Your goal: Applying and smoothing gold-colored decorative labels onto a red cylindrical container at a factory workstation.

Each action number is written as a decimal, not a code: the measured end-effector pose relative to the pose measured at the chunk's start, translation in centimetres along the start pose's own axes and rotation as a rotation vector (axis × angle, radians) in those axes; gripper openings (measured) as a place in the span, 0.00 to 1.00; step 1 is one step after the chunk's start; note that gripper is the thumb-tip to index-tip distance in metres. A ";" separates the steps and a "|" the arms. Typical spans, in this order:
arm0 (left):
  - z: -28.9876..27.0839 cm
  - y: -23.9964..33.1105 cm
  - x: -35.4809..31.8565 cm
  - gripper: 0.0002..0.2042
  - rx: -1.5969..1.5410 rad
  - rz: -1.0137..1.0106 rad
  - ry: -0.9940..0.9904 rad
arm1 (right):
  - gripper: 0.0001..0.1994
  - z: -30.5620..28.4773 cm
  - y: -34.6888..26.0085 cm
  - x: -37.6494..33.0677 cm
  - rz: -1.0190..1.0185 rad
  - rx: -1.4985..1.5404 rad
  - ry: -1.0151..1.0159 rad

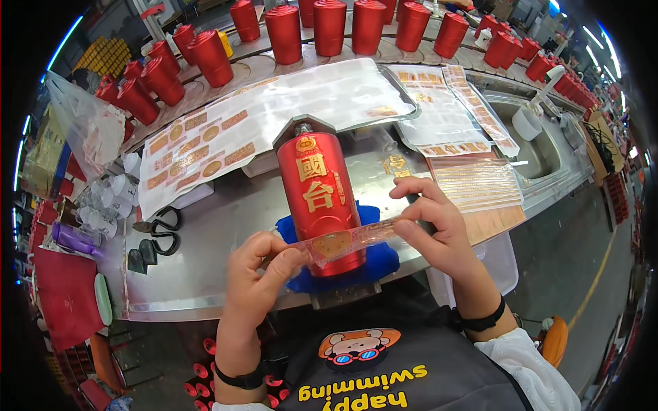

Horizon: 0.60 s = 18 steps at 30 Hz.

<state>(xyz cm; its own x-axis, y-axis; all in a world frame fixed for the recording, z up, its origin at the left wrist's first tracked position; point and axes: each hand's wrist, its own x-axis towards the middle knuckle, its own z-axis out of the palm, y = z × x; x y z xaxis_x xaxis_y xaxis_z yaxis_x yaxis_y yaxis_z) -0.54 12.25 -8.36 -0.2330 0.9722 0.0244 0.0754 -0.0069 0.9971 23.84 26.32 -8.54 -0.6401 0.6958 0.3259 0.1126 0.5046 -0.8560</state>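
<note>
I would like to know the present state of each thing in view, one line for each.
Left hand, closed, pinching the strip
Right hand, pinching the strip's other end
Strip, clear, stretched across the bottle's lower part; contact unclear
Bottle, lying, its lower end over the blue cloth
Blue cloth, crumpled
Scissors, lying on the table
Other bottles, standing

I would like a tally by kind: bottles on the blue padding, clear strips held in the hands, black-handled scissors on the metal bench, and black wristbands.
Red bottle: 1
Clear strip: 1
Black-handled scissors: 1 pair
Black wristbands: 2
Total: 5
</note>
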 end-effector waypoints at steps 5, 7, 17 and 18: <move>-0.8 0.7 -0.2 0.12 0.305 0.182 0.006 | 0.05 -0.5 -0.4 0.2 -0.235 -0.098 0.081; -1.1 0.9 -0.1 0.12 0.269 0.150 -0.015 | 0.05 -0.5 -0.5 0.2 -0.237 -0.098 0.070; -2.0 -1.2 1.0 0.08 0.070 -0.099 0.009 | 0.07 0.6 0.9 0.2 -0.041 0.035 0.011; -1.7 -1.2 0.9 0.08 0.069 -0.099 0.010 | 0.07 0.6 0.8 0.2 -0.041 0.034 0.010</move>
<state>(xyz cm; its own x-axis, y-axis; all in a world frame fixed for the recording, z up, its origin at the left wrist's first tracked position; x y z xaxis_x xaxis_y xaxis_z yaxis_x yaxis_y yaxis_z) -2.53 12.77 -9.36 -0.2522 0.9649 -0.0726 0.1183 0.1052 0.9874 23.36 26.57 -9.40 -0.6359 0.6801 0.3647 0.0603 0.5149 -0.8551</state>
